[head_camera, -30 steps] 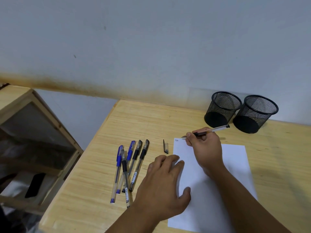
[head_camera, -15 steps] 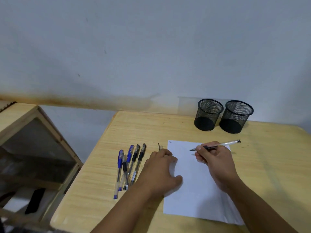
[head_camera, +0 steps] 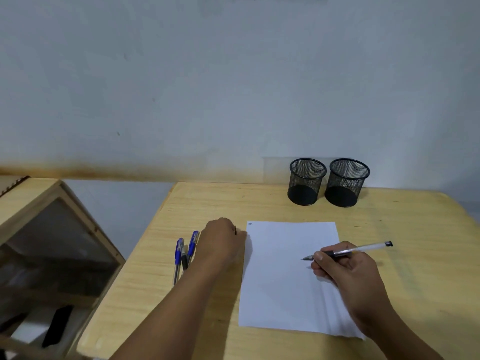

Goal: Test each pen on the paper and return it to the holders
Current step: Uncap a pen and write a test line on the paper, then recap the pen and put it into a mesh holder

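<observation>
Our right hand [head_camera: 348, 271] pinches a pen [head_camera: 363, 248] over the paper [head_camera: 283, 281], frame centre | our left hand [head_camera: 223, 242] curls beside spare pens [head_camera: 181, 253], grip unclear | two holders [head_camera: 306, 181] upper right.

Before us a pale wall [head_camera: 233, 87] with brown stain, light wooden table [head_camera: 207, 203], wooden cabinet [head_camera: 39, 216] at our left.
</observation>
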`<action>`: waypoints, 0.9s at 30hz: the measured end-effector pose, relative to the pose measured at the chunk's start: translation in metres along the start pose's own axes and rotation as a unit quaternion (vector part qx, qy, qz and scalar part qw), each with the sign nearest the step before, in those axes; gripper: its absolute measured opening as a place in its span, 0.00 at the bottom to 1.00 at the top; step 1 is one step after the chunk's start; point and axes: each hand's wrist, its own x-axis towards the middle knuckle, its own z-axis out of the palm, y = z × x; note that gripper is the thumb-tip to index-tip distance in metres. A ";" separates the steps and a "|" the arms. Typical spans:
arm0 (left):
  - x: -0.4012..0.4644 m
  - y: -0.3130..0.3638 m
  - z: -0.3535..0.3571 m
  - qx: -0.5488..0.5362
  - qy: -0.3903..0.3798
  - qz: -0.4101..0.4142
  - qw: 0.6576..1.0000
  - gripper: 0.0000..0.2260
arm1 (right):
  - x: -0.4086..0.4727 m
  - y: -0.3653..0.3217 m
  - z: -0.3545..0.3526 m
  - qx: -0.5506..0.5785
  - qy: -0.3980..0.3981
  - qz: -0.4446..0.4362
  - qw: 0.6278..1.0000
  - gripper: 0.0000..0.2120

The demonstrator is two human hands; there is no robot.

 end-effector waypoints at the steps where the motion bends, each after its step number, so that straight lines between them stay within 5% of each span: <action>1: 0.000 0.001 0.002 0.015 0.001 -0.004 1.000 0.15 | -0.002 -0.001 -0.002 -0.001 0.000 0.000 1.000 0.01; 6: -0.009 0.004 -0.003 0.068 0.005 0.002 0.998 0.10 | -0.004 -0.007 -0.010 -0.006 -0.006 -0.006 1.000 0.01; 13: -0.040 0.011 -0.019 -0.034 0.022 0.123 0.992 0.06 | -0.002 -0.025 -0.004 0.034 -0.015 -0.032 0.999 0.03; 27: -0.095 0.034 -0.017 -0.127 -0.007 0.207 0.970 0.06 | -0.015 -0.033 0.006 0.025 -0.047 -0.039 0.998 0.06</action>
